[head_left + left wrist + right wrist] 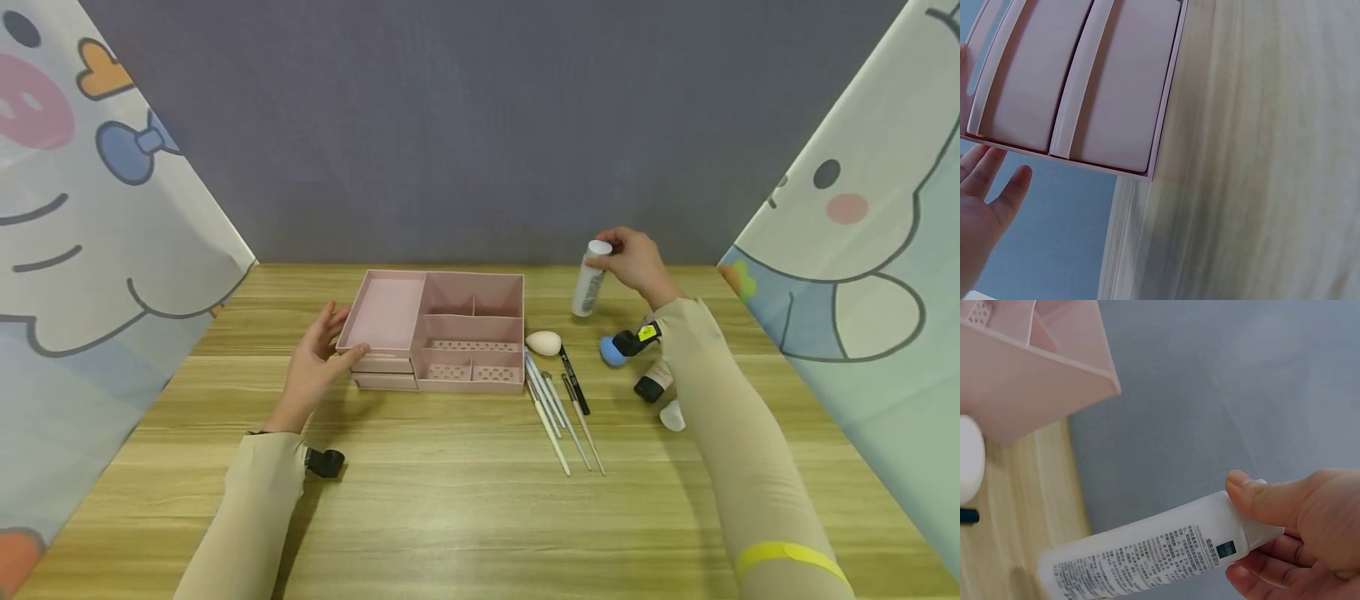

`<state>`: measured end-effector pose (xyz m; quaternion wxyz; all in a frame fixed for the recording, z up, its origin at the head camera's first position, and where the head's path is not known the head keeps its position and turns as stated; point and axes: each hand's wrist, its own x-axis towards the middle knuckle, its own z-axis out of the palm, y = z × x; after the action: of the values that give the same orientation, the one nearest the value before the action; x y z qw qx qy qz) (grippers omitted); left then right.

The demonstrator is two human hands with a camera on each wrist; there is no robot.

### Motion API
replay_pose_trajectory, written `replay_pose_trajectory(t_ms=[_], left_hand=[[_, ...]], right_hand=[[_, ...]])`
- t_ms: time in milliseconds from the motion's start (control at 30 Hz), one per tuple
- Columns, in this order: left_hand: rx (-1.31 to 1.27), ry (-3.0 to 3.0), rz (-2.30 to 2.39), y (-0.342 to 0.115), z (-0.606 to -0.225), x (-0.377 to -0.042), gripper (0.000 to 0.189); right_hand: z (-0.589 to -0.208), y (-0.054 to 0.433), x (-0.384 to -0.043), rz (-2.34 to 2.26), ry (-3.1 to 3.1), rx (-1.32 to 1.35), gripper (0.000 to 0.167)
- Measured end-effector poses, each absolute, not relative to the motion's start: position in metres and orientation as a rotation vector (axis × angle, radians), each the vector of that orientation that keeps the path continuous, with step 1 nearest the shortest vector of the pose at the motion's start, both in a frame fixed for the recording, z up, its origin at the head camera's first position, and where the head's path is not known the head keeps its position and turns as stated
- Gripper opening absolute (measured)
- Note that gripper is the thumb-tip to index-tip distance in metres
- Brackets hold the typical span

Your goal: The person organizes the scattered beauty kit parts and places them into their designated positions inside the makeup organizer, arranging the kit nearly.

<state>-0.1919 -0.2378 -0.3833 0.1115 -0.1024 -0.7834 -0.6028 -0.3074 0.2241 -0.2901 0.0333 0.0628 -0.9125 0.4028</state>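
Note:
A white bottle (587,290) with printed text on its side is pinched near its cap between the thumb and fingers of my right hand (637,265). It leans slightly, at the back right of the table. My left hand (315,362) touches the front left corner of a pink cosmetics organizer (386,310), thumb over the rim and the other fingers spread along the side. Two drawers (1125,81) show closed in the left wrist view. Dividers split the organizer's right half into compartments with nothing in them.
Right of the organizer lie a cream makeup sponge (543,342), a black pen (574,379) and several makeup brushes (551,417). A blue round item (612,352), a black-capped bottle (654,382) and a white item (672,416) lie beside my right forearm. A grey wall (480,133) stands behind.

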Motion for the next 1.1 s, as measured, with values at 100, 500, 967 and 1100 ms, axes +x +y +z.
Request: replay_pose_trajectory(t_ms=[100, 500, 967, 1100], left_hand=[[-0.302, -2.304, -1.766, -0.238, -0.384, -0.192, 0.088], [-0.28, -2.282, -1.772, -0.237, -0.385, -0.193, 0.087], [-0.282, -2.287, -1.785, -0.237, -0.384, -0.193, 0.087], [-0.282, -2.285, -1.785, -0.237, -0.385, -0.194, 0.087]], right_hand=[[-0.284, 0.219, -0.305, 1.234, -2.806, 0.213, 0.049], [-0.262, 0.195, -0.302, 1.16, -2.753, 0.331, 0.048], [-0.235, 0.163, -0.293, 1.247, -2.65, 0.361, 0.047], [-0.231, 0.153, -0.292, 1.285, -2.618, 0.374, 0.047]])
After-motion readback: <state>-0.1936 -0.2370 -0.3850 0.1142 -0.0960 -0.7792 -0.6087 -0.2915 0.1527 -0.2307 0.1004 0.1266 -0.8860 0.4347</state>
